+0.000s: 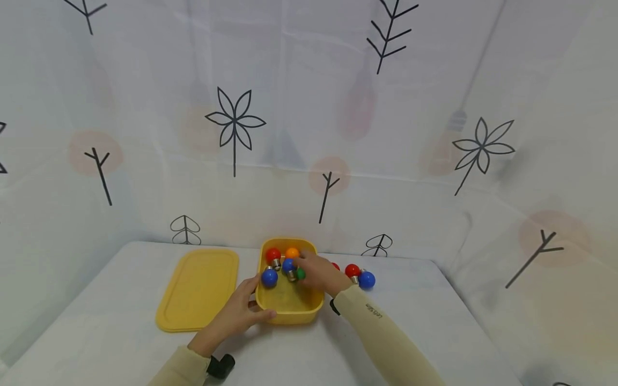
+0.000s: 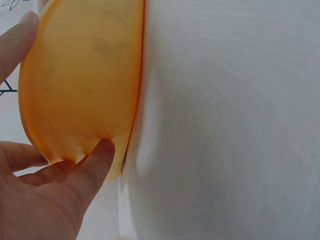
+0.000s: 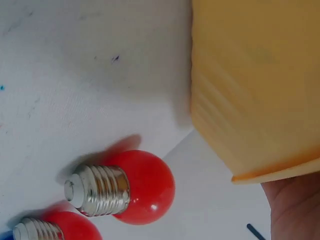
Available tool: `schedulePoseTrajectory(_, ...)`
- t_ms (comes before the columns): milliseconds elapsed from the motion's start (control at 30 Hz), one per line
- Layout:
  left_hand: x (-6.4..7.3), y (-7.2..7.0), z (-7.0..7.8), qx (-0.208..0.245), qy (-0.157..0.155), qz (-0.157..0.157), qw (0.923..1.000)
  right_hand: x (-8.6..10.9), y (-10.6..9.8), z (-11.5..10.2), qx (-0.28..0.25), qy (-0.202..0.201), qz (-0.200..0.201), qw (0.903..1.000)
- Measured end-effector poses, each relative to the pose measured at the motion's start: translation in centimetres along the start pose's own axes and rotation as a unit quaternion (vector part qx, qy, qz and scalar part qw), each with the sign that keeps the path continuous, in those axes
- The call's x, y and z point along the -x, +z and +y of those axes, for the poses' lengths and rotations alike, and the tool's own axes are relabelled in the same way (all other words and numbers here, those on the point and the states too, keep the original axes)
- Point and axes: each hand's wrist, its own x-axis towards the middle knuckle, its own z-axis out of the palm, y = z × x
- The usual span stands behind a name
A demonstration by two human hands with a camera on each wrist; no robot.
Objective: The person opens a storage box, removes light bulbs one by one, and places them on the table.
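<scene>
A yellow plastic box stands on the table with red, orange and blue light bulbs inside. My left hand holds the box at its near left corner, thumb along the front wall and fingers against the left side; in the left wrist view, fingertips press the yellow wall. Over the right rim, my right hand reaches into the box and grips a green light bulb, which is partly hidden by the fingers. In the right wrist view the box wall covers most of that hand.
A yellow lid lies flat left of the box. Right of the box are loose bulbs: a red one, a blue one and another red one close to the box. A patterned cloth hangs behind the table.
</scene>
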Motion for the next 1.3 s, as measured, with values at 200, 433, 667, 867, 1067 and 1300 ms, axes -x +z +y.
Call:
schedulePoseTrajectory(200,-0.06,0.05,-0.02,-0.006,0.004,0.001,1.0000,0.13,0.25,-0.44,-0.023,-0.005,-0.008,0.9997)
schedulePoseTrajectory(433,-0.08,-0.07,0.02,-0.004,0.008,0.003,1.0000,0.08,0.43,-0.77,0.001,-0.025,-0.004,0.9997)
schedulePoseTrajectory(667,-0.02,-0.14,0.13,-0.010,0.003,0.004,0.9999,0.04,0.48,-0.90,-0.002,-0.039,0.002,0.9992)
schedulePoseTrajectory(867,-0.03,-0.18,0.23,-0.011,-0.001,0.007,0.9999,0.24,0.39,-0.95,-0.003,-0.048,0.010,0.9988)
schedulePoseTrajectory(1067,-0.05,-0.06,0.16,-0.018,-0.003,0.008,0.9998,0.44,0.35,-0.89,-0.012,-0.049,0.017,0.9986)
schedulePoseTrajectory(1300,0.10,0.13,-0.07,-0.014,0.004,0.008,0.9999,0.79,0.31,-0.28,-0.034,-0.044,0.030,0.9980)
